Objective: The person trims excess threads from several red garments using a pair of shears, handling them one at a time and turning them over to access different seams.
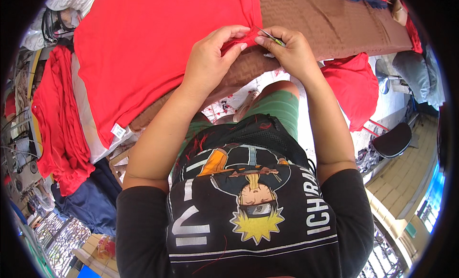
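A red garment (pixel 143 48) is spread over a brown cloth-covered table (pixel 330 24) in front of me, with a white label (pixel 117 130) at its near left corner. My left hand (pixel 210 60) is closed, pinching the garment's edge between thumb and fingers. Close beside it, my right hand (pixel 294 51) grips small thread snips (pixel 273 38) with yellow-green on them. Their thin metal blades point up and left to the red cloth held between both hands. The right thumb and fingertips also lie against that edge.
More red cloth (pixel 62 120) hangs at the left, above dark blue cloth (pixel 95 196). At the right, a red cloth pile (pixel 351 84) lies below the table edge, near a black stool seat (pixel 392 140). Red thread scraps cling to my black apron (pixel 248 139).
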A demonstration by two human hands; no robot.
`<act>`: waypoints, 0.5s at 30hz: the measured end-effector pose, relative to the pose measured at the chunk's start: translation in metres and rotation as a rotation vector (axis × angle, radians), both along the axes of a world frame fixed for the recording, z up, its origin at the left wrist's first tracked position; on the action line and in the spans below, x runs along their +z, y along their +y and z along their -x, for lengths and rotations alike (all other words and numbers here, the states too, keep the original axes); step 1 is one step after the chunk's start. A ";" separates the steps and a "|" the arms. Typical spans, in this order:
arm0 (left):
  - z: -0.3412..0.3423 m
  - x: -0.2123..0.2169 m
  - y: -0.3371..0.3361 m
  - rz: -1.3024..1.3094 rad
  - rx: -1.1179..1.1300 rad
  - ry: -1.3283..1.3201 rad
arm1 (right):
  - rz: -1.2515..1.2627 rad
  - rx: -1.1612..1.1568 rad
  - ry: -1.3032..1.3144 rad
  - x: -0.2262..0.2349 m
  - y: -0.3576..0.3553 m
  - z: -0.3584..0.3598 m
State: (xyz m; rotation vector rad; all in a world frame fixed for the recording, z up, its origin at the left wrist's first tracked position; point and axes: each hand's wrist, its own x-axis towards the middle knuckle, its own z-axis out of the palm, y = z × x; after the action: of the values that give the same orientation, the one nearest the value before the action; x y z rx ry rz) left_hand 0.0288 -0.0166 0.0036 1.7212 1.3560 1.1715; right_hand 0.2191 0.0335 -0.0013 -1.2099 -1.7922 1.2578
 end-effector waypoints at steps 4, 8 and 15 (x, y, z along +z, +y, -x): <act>-0.001 0.005 0.002 0.049 0.043 -0.032 | 0.042 0.012 0.002 0.014 -0.003 0.003; 0.002 0.011 0.006 0.213 0.057 0.040 | -0.050 0.015 -0.043 0.009 -0.004 0.001; -0.003 0.008 0.006 0.154 0.073 -0.124 | 0.031 -0.012 -0.029 0.014 -0.009 0.002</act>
State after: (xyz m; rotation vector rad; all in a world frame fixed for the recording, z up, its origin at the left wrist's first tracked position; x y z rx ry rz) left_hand 0.0317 -0.0102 0.0121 1.4780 1.4047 1.1616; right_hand 0.2174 0.0243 0.0132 -1.2604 -1.7899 1.2716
